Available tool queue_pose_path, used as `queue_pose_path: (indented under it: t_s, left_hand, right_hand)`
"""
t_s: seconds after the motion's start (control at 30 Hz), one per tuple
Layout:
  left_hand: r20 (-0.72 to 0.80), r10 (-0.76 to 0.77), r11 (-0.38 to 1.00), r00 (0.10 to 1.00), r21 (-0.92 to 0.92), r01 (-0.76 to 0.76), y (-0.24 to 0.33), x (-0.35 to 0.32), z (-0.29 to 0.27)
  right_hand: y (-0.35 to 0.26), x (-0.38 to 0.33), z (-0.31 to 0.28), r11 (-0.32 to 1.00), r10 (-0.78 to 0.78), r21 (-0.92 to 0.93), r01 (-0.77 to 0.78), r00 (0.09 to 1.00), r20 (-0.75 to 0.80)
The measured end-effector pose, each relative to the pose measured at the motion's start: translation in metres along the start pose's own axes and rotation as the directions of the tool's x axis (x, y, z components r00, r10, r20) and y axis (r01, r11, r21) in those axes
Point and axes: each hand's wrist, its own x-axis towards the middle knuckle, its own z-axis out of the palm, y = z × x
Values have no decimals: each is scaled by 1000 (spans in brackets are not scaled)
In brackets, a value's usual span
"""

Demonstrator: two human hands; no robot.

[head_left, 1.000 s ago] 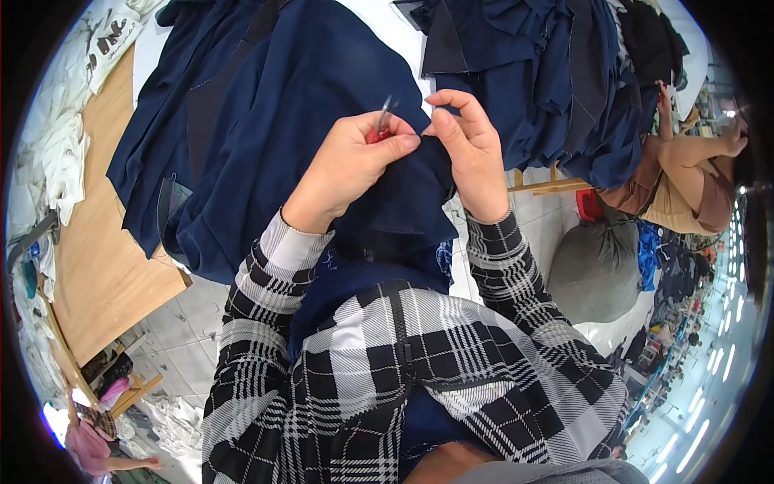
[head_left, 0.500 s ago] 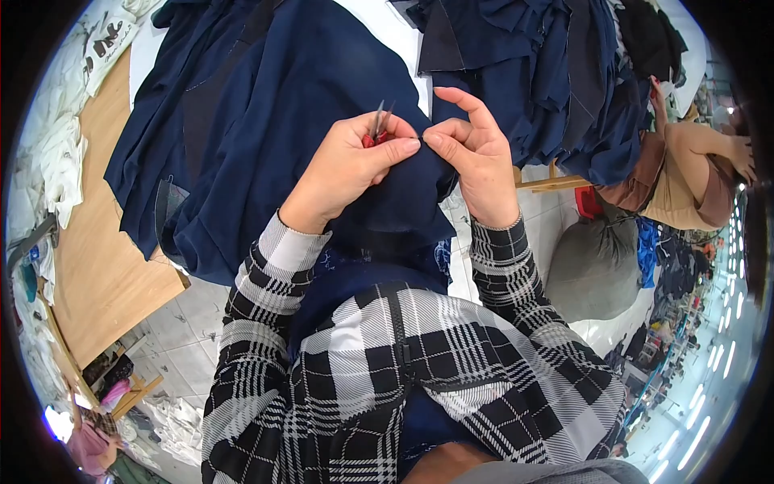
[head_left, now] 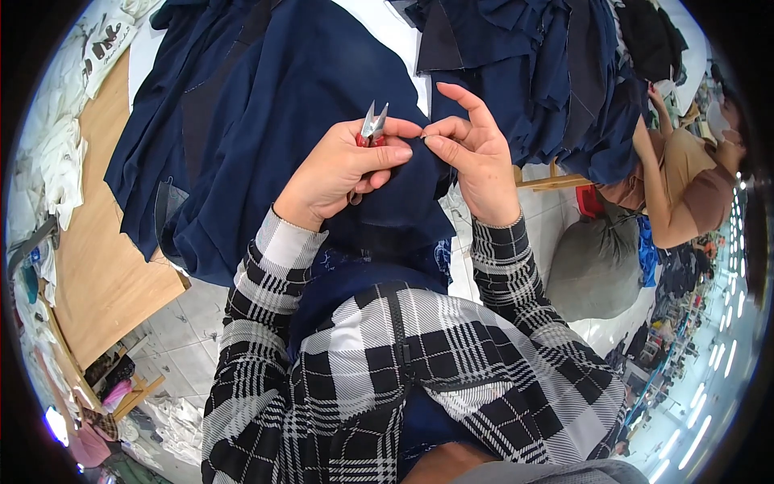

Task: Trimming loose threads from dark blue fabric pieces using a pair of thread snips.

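Observation:
Thread snips (head_left: 373,127) with red grips lie in my left hand (head_left: 343,165), their two pointed blades spread and aimed away from me. The left index finger reaches across to my right hand (head_left: 477,157). Thumb and index finger of the right hand are pinched together around something too small to make out, while another finger points up. Beneath both hands, a large piece of navy fabric (head_left: 282,113) drapes over the table and down toward my lap, with a grey patch (head_left: 169,200) at its left edge.
To the right hangs a pile of navy garments (head_left: 516,73) with dark panels. A wooden tabletop (head_left: 121,266) and white cloth (head_left: 52,161) stand left. A stuffed grey sack (head_left: 592,266) sits on the floor. A co-worker (head_left: 685,173) handles cloth at far right.
My left thumb has drawn back from the right fingertips, and the snips now show more upright in the hand. The right hand has barely moved. The co-worker has shifted position.

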Motion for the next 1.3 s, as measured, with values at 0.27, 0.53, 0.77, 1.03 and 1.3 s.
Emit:
queue_pose_path:
  t_s: [0.27,0.53,0.77,1.03,1.3]
  left_hand:
    - [-38,30,993,999,115,-25,0,2,-5]
    - [-53,105,994,993,-1,-105,1,4,-4]
    - [-62,148,982,987,-107,-154,1,5,-1]
    - [-104,177,983,979,-23,-180,2,3,1]
    - [-102,110,966,989,-223,-131,-9,7,-4]
  right_hand:
    - [-1,2,1,994,7,-112,-6,1000,12]
    - [-8,1,1,987,66,-150,-56,996,60]
    - [-2,3,4,998,-63,-18,62,996,-66]
    - [-2,3,3,997,-22,-75,20,1000,-21]
    - [-1,3,-3,996,-55,62,62,992,-114]
